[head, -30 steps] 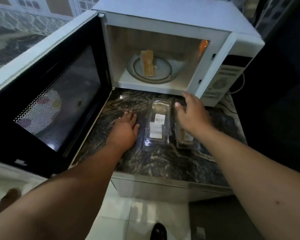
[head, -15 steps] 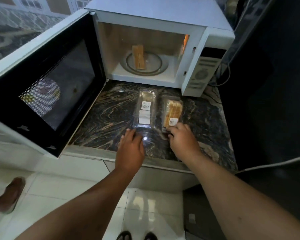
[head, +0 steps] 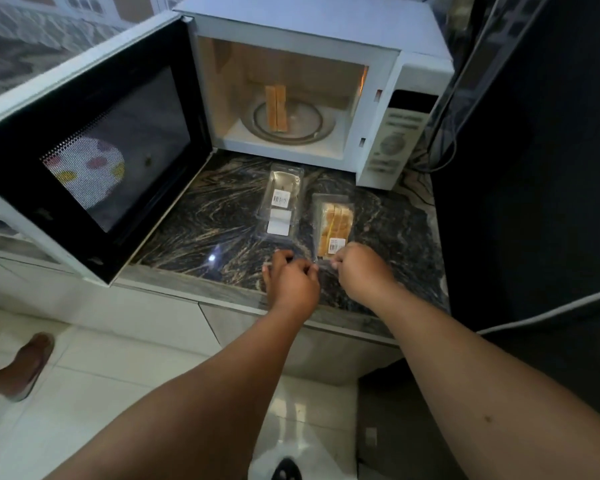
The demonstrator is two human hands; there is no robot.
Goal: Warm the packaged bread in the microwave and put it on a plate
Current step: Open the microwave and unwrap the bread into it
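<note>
1. Both hands have drawn back from the microwave mouth to the near edge of the dark, gold-veined marble tabletop, and the view has pulled away with them.
2. Left hand and right hand now meet at the near end of the clear plastic bread pack with slices still inside; each grip is curled nearly closed, pinching what looks like the pack's clear edge flap, though the exact hold is too blurred to confirm.
3. Just beside it, on the left, lies the empty clear plastic pack with white labels.
4. Two tan bread slices stand on edge on the round glass turntable inside the white microwave, whose black-windowed door hangs wide open.
5. My reading: the step is opening this second pack. Doing it well means pinning the tray end flat on the tabletop with one hand while the other peels the lid upward slowly.
6. A sharp pull could fling slices onto the floor, since the pack sits close to the edge.
7. No plate is in sight yet.
</note>
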